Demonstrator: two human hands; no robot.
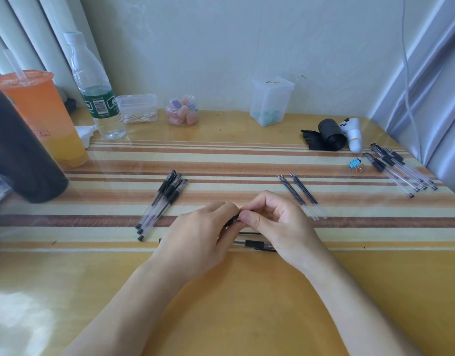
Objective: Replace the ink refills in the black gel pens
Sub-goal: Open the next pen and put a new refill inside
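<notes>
Pale wall and curtains close in a wooden desk point(247, 291) laid with a striped mat. Near the middle, both hands meet over one black gel pen point(234, 218): the left hand point(203, 235) curls its fingers round the pen, hiding most of it, while the right hand point(275, 222) pinches its exposed end between thumb and forefinger. Directly beneath the hands, on the mat, lie a thin loose refill point(249, 233) and a clear pen piece with a black band point(254, 244), both partly covered by the hands.

Just left lie three capped pens point(161, 204) side by side. Just right lie two ink refills point(302, 197), parallel. Far right is a heap of pens point(398, 167), overlapping too much to count surely, with one blue binder clip point(355, 164) beside it. Farther back sit one black roll point(329, 134) and one white controller point(352, 134).

Along the wall stand one clear lidded box point(271, 101), one small jar of coloured pieces point(182, 111), one cotton swab box point(137, 109) and one water bottle point(98, 93). At the left edge are an orange drink cup point(41, 116) with a straw and a dark cylinder point(21, 150).
</notes>
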